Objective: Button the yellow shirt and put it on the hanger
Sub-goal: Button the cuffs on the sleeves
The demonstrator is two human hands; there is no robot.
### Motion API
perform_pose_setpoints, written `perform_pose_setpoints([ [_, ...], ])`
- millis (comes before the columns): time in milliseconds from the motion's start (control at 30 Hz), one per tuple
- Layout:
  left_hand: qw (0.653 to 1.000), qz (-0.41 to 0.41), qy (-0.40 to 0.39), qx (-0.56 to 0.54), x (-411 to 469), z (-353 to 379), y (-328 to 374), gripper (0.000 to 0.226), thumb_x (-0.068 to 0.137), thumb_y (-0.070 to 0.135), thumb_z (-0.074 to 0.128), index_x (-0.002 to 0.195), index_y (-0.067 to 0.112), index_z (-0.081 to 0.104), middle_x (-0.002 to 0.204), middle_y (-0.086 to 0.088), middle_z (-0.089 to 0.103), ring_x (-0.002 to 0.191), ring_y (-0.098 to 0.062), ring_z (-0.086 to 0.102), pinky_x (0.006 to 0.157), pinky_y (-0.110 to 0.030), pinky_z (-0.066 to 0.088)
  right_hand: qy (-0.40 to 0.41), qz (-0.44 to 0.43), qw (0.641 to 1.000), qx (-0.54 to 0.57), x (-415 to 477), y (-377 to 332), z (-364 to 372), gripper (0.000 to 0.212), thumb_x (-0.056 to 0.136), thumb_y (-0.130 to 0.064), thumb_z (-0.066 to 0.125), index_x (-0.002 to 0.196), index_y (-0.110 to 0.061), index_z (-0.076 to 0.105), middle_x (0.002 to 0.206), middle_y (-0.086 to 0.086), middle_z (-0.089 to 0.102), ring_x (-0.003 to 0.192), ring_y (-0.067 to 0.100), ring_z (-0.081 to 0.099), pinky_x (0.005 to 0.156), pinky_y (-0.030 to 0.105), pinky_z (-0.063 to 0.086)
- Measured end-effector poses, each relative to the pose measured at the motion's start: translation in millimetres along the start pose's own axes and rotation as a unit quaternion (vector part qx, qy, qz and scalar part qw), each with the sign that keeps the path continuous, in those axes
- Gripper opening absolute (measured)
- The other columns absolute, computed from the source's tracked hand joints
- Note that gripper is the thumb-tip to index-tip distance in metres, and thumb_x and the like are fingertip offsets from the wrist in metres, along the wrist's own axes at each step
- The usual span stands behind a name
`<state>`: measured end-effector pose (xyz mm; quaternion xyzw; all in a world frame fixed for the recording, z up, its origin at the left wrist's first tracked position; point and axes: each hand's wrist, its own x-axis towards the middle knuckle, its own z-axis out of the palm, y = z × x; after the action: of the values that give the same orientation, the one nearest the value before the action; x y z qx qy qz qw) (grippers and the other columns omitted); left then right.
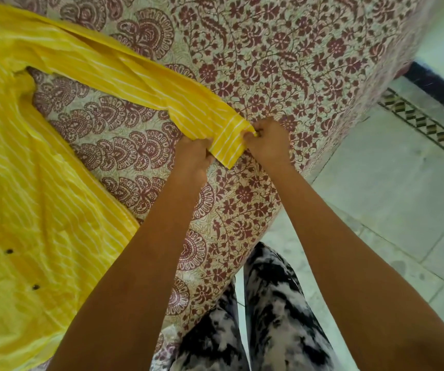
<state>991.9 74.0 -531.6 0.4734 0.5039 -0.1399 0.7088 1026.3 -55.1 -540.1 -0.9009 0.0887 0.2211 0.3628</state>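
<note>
A yellow shirt with thin white stripes (25, 188) lies spread on the bed at the left, its front showing three dark buttons (9, 251). One long sleeve stretches right toward me and ends in a striped cuff (228, 143). My left hand (195, 153) grips the sleeve just behind the cuff. My right hand (267, 141) pinches the cuff's far corner between thumb and fingers. No hanger is in view.
The bed (282, 62) carries a cream cover with a maroon floral print, and its edge runs down the right side. Beyond lies a pale tiled floor (389, 196) with a patterned border strip. My legs in black-and-white trousers (269, 317) stand at the bed's edge.
</note>
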Motion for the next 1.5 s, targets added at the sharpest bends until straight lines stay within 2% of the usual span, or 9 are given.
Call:
perform_pose_setpoints([
  [67,1.000,0.011,-0.025,-0.011,0,-2,1,0.016,0.091,-0.003,0.050,0.101,0.009,0.054,0.092,-0.006,0.060,0.076,-0.017,0.058,0.054,-0.022,0.052,0.034,0.011,0.999,0.035,6,0,-2,0.006,0.085,-0.018,0.059,0.085,-0.013,0.056,0.085,0.009,0.057,0.068,0.020,0.049,0.051,0.027,0.034],
  [167,0.998,0.034,-0.036,0.041,-1,0,-2,0.011,0.089,0.002,0.058,0.087,0.013,0.058,0.086,-0.003,0.063,0.071,-0.012,0.060,0.054,-0.015,0.051,0.123,-0.016,0.991,0.058,13,4,-9,0.014,0.084,-0.014,0.057,0.081,-0.018,0.043,0.087,0.011,0.055,0.069,0.022,0.047,0.055,0.026,0.031],
  [300,0.990,0.067,0.015,0.123,4,9,-9,0.019,0.085,0.013,0.066,0.072,0.008,0.055,0.062,-0.003,0.063,0.041,-0.008,0.054,0.047,-0.026,0.040,0.114,-0.022,0.993,0.000,17,17,-13,0.005,0.085,-0.008,0.052,0.090,-0.010,0.052,0.090,0.015,0.060,0.076,0.025,0.051,0.060,0.028,0.030],
  [433,0.869,0.129,0.161,0.449,7,9,-5,0.040,0.077,0.048,0.069,0.079,0.014,0.049,0.073,0.000,0.054,0.065,-0.019,0.051,0.061,-0.031,0.037,0.099,-0.118,0.982,-0.105,9,32,-12,0.034,0.084,-0.003,0.045,0.117,-0.002,0.051,0.110,0.021,0.054,0.099,0.035,0.050,0.075,0.037,0.040],
  [667,0.898,0.185,0.106,0.386,-34,-27,-17,0.008,0.082,0.018,0.064,0.089,0.017,0.061,0.088,0.000,0.066,0.079,-0.021,0.063,0.070,-0.034,0.053,0.033,-0.091,0.990,-0.104,-44,49,-29,0.053,0.087,-0.025,0.043,0.133,0.000,0.039,0.128,0.024,0.048,0.115,0.037,0.046,0.098,0.045,0.039],
  [800,0.880,0.222,0.095,0.410,-84,-59,-19,0.027,0.086,0.013,0.059,0.113,0.014,0.061,0.112,-0.010,0.066,0.094,-0.025,0.064,0.079,-0.028,0.048,-0.006,-0.118,0.988,-0.097,-91,32,-37,0.052,0.088,-0.014,0.052,0.136,-0.002,0.038,0.133,0.020,0.049,0.123,0.034,0.045,0.104,0.039,0.032],
  [933,0.842,0.253,0.113,0.463,-139,-77,-8,0.051,0.083,0.034,0.046,0.128,0.011,0.052,0.134,-0.012,0.052,0.121,-0.029,0.052,0.094,-0.034,0.043,-0.042,-0.153,0.981,-0.108,-113,1,-54,0.056,0.087,-0.012,0.057,0.138,-0.006,0.036,0.139,0.017,0.045,0.131,0.033,0.039,0.110,0.045,0.030],
  [1133,0.807,0.220,0.204,0.509,-213,-107,-7,0.063,0.091,0.031,0.050,0.146,0.022,0.020,0.155,-0.006,0.019,0.141,-0.025,0.022,0.110,-0.040,0.028,-0.095,-0.247,0.957,-0.122,-158,-62,-63,0.057,0.089,-0.018,0.056,0.140,-0.005,0.033,0.143,0.014,0.041,0.135,0.030,0.036,0.112,0.044,0.029],
  [1500,0.803,0.217,0.368,0.416,-281,-198,-16,0.066,0.092,0.037,0.048,0.147,0.027,0.012,0.156,0.001,0.015,0.143,-0.018,0.019,0.112,-0.035,0.024,-0.127,-0.419,0.893,-0.107,-238,-146,-16,0.052,0.082,-0.027,0.047,0.130,-0.006,0.047,0.130,0.013,0.055,0.123,0.030,0.050,0.101,0.045,0.040],
])
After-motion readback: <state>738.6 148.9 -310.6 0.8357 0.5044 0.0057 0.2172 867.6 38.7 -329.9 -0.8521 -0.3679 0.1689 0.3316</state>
